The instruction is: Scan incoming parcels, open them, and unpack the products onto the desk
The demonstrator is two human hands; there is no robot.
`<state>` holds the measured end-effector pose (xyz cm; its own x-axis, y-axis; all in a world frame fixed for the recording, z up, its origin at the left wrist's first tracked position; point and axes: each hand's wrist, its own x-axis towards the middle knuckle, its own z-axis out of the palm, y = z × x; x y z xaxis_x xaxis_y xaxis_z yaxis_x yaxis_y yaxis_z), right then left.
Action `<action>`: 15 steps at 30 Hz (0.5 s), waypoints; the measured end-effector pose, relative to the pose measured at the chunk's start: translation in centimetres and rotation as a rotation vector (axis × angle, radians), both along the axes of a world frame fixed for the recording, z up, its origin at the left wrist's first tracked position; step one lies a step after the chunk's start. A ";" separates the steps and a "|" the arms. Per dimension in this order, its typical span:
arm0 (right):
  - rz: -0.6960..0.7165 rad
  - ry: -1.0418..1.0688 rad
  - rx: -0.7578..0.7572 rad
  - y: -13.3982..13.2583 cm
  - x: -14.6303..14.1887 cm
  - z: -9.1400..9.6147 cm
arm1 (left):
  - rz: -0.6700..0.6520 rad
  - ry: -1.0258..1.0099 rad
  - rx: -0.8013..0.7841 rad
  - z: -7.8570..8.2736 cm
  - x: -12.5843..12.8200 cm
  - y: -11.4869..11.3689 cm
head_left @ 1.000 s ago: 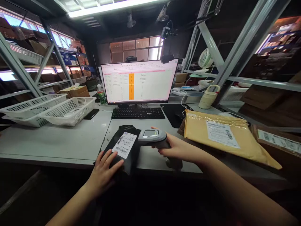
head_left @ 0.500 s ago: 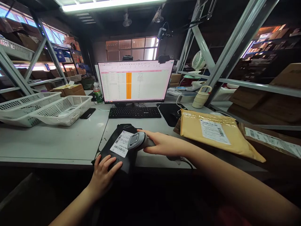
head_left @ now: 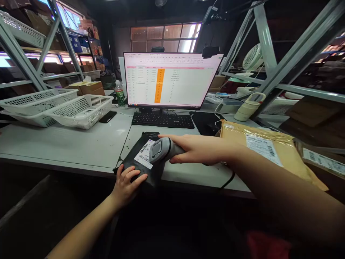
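A black plastic mailer parcel (head_left: 152, 175) lies at the front edge of the table, with a white barcode label (head_left: 143, 158) on its upper face. My left hand (head_left: 128, 183) rests on the parcel's near left part, fingers spread over the plastic. In my right hand (head_left: 192, 148) is a grey handheld barcode scanner (head_left: 161, 150), its handle wrapped by the fingers. The scanner's head is just over the right side of the label and covers part of it. Whether the scanner touches the parcel, I cannot tell.
Behind the parcel are a keyboard (head_left: 163, 119) and a monitor (head_left: 172, 84) showing a spreadsheet. White plastic baskets (head_left: 88, 117) and a phone (head_left: 107, 117) sit at left. On the right lie a yellow padded envelope (head_left: 235, 136) and a brown parcel (head_left: 302, 148); a cream flask (head_left: 246, 109) stands behind them.
The camera view has shifted, so the scene sits higher and further right. Both hands keep their places: left on the parcel, right holding the scanner over the label.
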<state>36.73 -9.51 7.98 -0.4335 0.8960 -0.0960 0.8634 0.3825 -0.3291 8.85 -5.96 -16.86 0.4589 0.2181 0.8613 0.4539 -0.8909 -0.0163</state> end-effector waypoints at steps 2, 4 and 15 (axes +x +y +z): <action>0.009 -0.005 -0.032 -0.2 0.0 0.6 | -0.001 -0.001 -0.008 -0.1 0.0 0.0; 0.019 0.027 -0.013 -0.5 0.2 1.4 | -0.003 -0.008 -0.020 0.0 0.1 -0.1; -0.390 0.299 -0.076 2.1 3.3 -4.7 | 0.002 -0.085 -0.001 -0.2 -0.2 0.4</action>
